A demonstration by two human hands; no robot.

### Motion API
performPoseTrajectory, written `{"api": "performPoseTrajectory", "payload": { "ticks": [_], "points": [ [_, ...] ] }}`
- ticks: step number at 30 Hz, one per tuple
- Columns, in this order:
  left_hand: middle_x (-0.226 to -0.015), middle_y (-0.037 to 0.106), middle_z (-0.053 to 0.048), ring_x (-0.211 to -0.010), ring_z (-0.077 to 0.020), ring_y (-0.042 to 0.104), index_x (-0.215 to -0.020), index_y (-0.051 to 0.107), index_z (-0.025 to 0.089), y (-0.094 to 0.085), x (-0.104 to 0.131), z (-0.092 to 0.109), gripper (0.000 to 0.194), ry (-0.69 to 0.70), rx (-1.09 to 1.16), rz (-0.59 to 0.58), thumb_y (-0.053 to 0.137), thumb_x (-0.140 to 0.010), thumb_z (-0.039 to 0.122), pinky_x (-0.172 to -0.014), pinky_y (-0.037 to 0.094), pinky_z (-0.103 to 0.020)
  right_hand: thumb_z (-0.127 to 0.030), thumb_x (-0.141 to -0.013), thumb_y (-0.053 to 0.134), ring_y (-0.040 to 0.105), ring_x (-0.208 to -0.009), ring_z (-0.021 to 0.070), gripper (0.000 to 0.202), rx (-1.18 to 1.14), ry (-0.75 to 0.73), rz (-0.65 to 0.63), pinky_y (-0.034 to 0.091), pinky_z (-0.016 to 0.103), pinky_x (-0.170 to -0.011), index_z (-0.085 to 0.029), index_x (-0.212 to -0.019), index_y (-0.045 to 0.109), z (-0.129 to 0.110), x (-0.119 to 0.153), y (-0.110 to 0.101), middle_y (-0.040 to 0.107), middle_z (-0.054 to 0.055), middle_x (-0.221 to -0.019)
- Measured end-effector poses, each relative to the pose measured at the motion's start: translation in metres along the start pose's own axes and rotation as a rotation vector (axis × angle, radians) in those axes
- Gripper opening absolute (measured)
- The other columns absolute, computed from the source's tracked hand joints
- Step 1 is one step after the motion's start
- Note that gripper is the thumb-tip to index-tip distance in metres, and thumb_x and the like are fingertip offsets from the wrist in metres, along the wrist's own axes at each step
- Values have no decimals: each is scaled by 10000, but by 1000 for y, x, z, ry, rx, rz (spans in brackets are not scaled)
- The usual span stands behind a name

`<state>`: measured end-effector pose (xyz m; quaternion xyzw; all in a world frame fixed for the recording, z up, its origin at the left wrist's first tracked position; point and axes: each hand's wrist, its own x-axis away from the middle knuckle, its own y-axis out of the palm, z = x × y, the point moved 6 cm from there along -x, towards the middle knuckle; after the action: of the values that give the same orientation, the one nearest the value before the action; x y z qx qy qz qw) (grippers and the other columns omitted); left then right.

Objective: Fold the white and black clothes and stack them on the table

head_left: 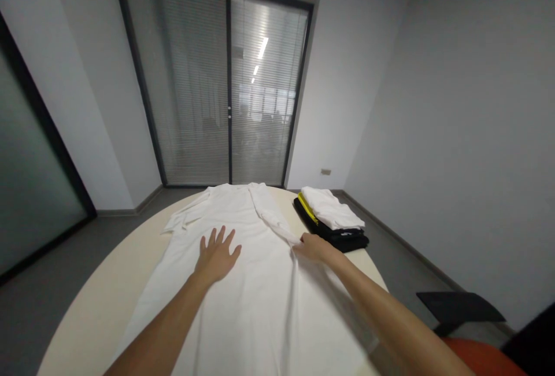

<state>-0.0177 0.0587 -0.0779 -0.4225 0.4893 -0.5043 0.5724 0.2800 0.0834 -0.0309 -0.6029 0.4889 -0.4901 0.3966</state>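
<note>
A white T-shirt (247,306) lies spread over the round table, its collar end toward the far edge and one sleeve out at the left. My left hand (217,256) rests flat on the cloth with its fingers spread. At the shirt's right side, my right hand (313,247) pinches the fabric and lifts it a little off the table. The right part of the shirt is partly folded inward, with a crease running toward me from the pinched spot. My right forearm hides some of the cloth's right edge.
A stack of folded clothes (332,214), white on top with yellow and black below, sits at the table's far right. The cream table (99,283) has a curved edge. A chair with a black armrest (459,306) and red seat stands at right. Glass doors are beyond.
</note>
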Motion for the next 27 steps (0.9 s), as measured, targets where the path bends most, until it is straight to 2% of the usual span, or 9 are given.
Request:
{"api": "performPoseTrajectory", "payload": {
  "ticks": [4, 6, 9, 11, 15, 17, 20, 24, 27],
  "points": [
    [-1628, 260, -99, -1501, -367, 176, -1526, 378, 255, -2, 1, 1, 628, 6, 0, 1, 341, -969, 541, -1179, 140, -599, -430, -893, 553, 691, -997, 269, 361, -26, -39, -8, 464, 283, -745, -131, -1035, 698, 7, 12, -7, 717, 182, -1094],
    [-1628, 260, -99, -1500, -369, 181, -1526, 378, 258, -2, 2, 1, 626, 8, -3, 6, 344, -969, 542, -1178, 140, -603, -415, -850, 631, 691, -992, 264, 410, -31, -41, -24, 465, 279, -744, -127, -1140, 650, 11, 18, -11, 710, 174, -1119],
    [-1630, 254, -103, -1499, -374, 178, -1528, 373, 263, 0, 1, 0, 629, 12, -8, 10, 339, -969, 548, -1174, 138, -613, -340, -727, 754, 698, -990, 252, 653, 59, -69, -87, 486, 271, -752, -157, -1315, 537, 13, 28, -17, 705, 140, -1150],
    [-1628, 259, -106, -1499, -378, 174, -1529, 370, 267, 2, 0, 0, 632, 11, -11, 13, 338, -967, 555, -1171, 138, -620, -260, -696, 758, 687, -1040, 297, 701, 151, -75, -79, 503, 314, -790, -144, -1343, 516, 12, 38, -24, 686, 174, -1185],
    [-1627, 264, -101, -1497, -381, 183, -1530, 366, 279, 6, -2, -2, 634, 13, -18, 27, 338, -965, 565, -1167, 143, -627, -161, -666, 747, 667, -1067, 402, 643, 356, -21, -37, 523, 432, -815, -82, -1280, 576, 1, 60, -40, 673, 246, -1172],
    [-1626, 267, -101, -1496, -378, 189, -1529, 370, 276, 5, -2, -2, 631, 18, -22, 33, 340, -966, 561, -1166, 151, -625, -225, -681, 771, 673, -1058, 397, 606, 412, -47, -75, 532, 434, -813, -96, -1250, 607, -12, 71, -43, 685, 235, -1157],
    [-1623, 272, -104, -1496, -371, 194, -1525, 379, 267, 3, -1, -1, 628, 17, -27, 31, 341, -968, 555, -1168, 159, -618, -356, -788, 722, 677, -1056, 381, 502, 411, -85, -75, 538, 432, -810, -109, -1216, 637, -30, 81, -44, 684, 236, -1154],
    [-1625, 264, -108, -1495, -378, 195, -1526, 378, 260, 2, 0, -1, 632, 18, -20, 22, 343, -968, 554, -1167, 156, -622, -232, -877, 633, 694, -1020, 327, 364, 469, -40, 128, 539, 371, -772, -122, -1224, 622, -44, 81, -40, 659, 239, -1177],
    [-1625, 262, -106, -1497, -379, 184, -1525, 380, 264, 5, -1, -3, 633, 20, -6, 25, 338, -967, 561, -1169, 148, -623, -146, -922, 522, 695, -1021, 314, 278, 465, -71, 141, 530, 357, -769, -124, -1169, 647, -51, 76, -28, 669, 236, -1155]
  ]
}}
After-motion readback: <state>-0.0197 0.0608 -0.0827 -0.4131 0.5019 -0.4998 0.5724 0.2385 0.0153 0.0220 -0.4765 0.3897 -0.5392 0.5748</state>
